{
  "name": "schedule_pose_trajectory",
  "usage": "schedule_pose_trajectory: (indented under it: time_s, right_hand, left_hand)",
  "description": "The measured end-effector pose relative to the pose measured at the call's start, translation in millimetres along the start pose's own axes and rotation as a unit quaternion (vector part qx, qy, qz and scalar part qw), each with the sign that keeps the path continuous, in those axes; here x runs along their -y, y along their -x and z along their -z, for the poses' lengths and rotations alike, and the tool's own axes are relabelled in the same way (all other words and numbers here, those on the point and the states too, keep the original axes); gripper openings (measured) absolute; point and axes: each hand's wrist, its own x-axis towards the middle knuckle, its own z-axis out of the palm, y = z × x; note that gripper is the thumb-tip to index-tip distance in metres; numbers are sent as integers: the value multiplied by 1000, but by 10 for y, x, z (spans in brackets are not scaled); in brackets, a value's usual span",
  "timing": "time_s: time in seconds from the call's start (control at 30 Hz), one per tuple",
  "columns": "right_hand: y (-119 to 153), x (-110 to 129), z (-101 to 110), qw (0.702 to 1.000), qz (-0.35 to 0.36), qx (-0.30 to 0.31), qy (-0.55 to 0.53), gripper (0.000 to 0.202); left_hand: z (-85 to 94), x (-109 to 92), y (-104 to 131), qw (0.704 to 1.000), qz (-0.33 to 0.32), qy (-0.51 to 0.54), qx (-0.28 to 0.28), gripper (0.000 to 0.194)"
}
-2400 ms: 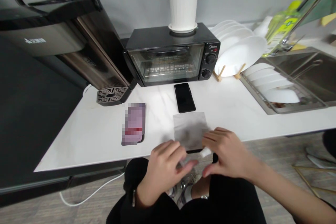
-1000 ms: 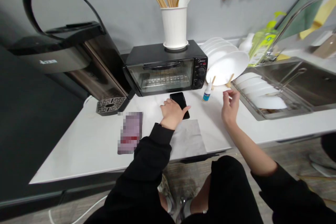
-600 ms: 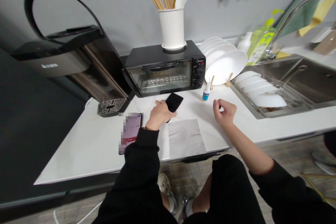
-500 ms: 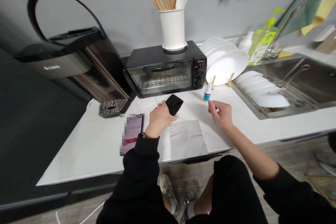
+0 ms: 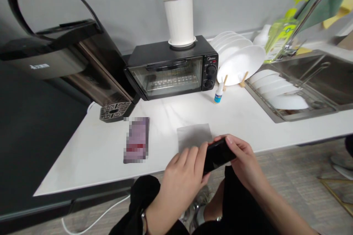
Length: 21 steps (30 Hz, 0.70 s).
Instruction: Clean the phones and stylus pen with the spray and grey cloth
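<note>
A glossy black phone (image 5: 219,157) is held up in front of the counter's front edge, tilted between both hands. My left hand (image 5: 183,170) has its fingers wrapped round the phone's left end. At the other end, my right hand (image 5: 242,154) grips it, thumb on top. Partly hidden behind the hands, a grey cloth (image 5: 193,135) lies flat on the counter. Farther back stands a small white spray bottle (image 5: 218,94) with a blue label. Another phone (image 5: 138,136), its screen pixelated, lies on the counter to the left.
A black toaster oven (image 5: 172,77) stands at the back, a white holder (image 5: 180,20) of chopsticks on top. To its left is a tall dark drink dispenser (image 5: 91,69). White plates (image 5: 239,66) stand in a rack beside the oven. The sink (image 5: 322,106) at right holds stacked bowls.
My left hand has brought the black phone from the counter toward me, past the cloth. My right hand has left the spot near the spray bottle and now grips the phone too.
</note>
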Motion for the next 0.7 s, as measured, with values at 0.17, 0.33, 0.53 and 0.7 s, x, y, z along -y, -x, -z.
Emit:
schedule_pose_trajectory:
  time_s: [0.17, 0.33, 0.53, 0.7]
  right_hand:
    - [237, -8, 42, 995, -59, -33, -76, 38]
    - [404, -22, 144, 984, -131, -19, -118, 35]
    - [442, -54, 138, 979, -158, -23, -123, 36]
    - [411, -175, 45, 983, -92, -13, -158, 44]
  left_hand:
    - [32, -68, 173, 998, -67, -11, 5, 71]
    - [93, -57, 263, 993, -114, -13, 14, 77]
    - [139, -71, 274, 990, -137, -17, 9, 78]
    - [28, -93, 267, 998, -53, -4, -30, 85]
